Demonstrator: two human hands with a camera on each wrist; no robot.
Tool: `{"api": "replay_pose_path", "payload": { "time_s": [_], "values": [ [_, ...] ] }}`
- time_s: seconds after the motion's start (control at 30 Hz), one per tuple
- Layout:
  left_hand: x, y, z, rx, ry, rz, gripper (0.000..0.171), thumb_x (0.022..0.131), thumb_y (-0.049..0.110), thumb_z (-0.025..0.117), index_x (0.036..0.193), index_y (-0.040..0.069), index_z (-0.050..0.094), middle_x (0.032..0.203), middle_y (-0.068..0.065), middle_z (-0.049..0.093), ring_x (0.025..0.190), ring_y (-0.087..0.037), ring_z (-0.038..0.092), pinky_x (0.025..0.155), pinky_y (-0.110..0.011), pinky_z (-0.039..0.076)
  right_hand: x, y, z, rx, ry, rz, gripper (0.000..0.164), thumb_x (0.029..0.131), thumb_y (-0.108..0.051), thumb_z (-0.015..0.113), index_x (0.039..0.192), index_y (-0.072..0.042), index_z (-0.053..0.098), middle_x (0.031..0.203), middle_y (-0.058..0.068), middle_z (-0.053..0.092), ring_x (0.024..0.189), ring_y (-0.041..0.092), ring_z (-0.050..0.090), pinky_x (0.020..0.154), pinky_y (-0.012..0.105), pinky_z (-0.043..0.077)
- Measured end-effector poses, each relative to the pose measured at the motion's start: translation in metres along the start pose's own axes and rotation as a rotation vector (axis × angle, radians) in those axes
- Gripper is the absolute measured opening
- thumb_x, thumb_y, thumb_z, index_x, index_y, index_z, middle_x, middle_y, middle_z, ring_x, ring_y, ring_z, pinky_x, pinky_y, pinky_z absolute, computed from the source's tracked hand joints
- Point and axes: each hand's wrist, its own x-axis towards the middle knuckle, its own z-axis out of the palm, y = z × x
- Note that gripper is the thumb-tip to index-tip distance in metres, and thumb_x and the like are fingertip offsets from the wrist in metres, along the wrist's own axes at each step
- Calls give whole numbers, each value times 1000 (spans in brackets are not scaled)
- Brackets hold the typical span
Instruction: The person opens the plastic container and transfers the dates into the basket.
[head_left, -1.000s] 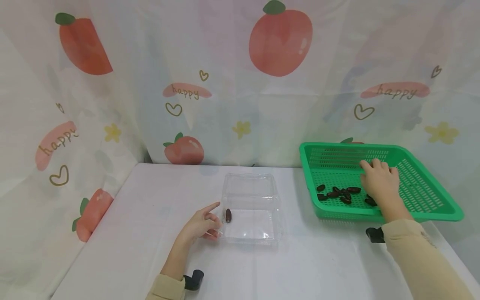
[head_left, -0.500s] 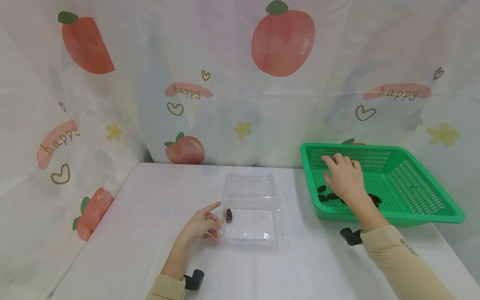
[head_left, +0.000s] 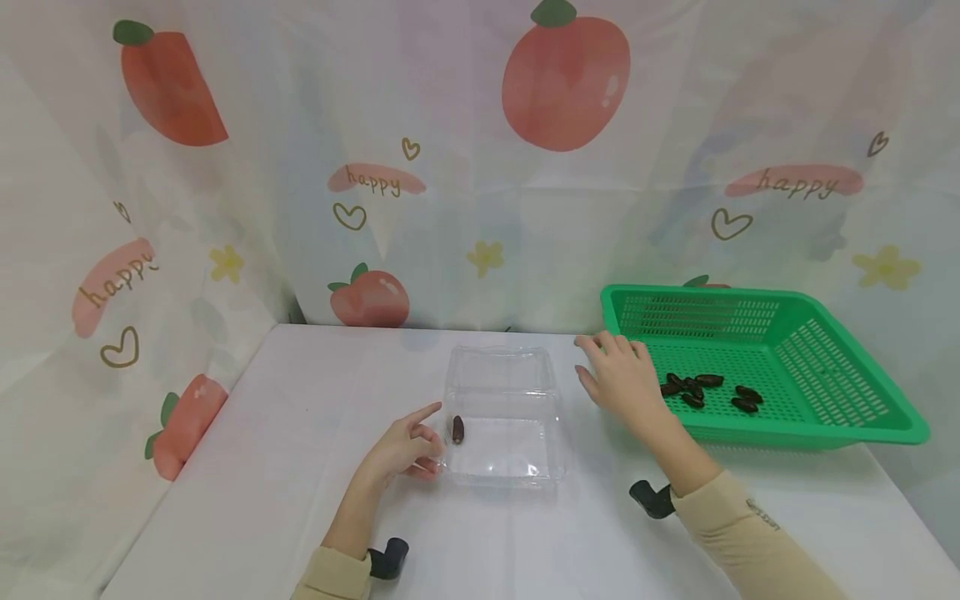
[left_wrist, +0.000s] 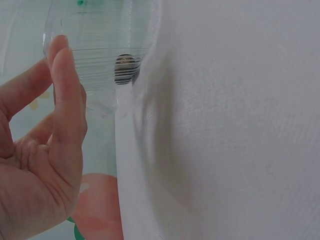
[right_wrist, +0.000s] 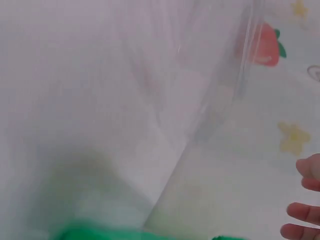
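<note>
A clear plastic clamshell box (head_left: 498, 479) stands with its lid raised at the table's middle. Inside, by its left wall, lies one dark brown date (head_left: 458, 430), also visible through the plastic in the left wrist view. My left hand (head_left: 401, 450) pinches the box's left rim with its fingertips, one finger stretched out. My right hand (head_left: 622, 379) hovers over the left rim of a green basket (head_left: 832, 433), palm down, fingers spread and slightly bent. No object shows in it; its palm is hidden. Several dates (head_left: 690, 390) lie in the basket.
A white cloth (head_left: 360, 367) covers the table. Behind and at the left hangs a curtain (head_left: 465, 100) printed with peaches and hearts. The basket occupies the table's far right.
My right hand has moved left from over the basket's middle to its left rim, uncovering dates on the right. The left hand and the box have stayed in place.
</note>
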Motion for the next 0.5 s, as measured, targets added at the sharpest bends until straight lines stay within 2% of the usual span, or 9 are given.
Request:
{"api": "replay_pose_path", "payload": {
  "time_s": [0.27, 0.5],
  "values": [
    [2, -1, 0, -5, -4, 1, 70, 79, -5, 56, 142, 13, 33, 84, -10, 56, 52, -14, 57, 51, -31, 55, -4, -38, 12, 7, -19, -36, 35, 80, -24, 68, 111, -12, 57, 95, 9, 56, 86, 29, 53, 78, 45, 44],
    [1, -2, 0, -9, 0, -4, 70, 79, -4, 57, 142, 14, 33, 86, -13, 57, 52, -14, 57, 51, -31, 55, -8, -72, 22, 20, -75, -60, 35, 80, -28, 67, 112, -15, 57, 96, 5, 57, 87, 26, 55, 79, 42, 45]
  ]
}}
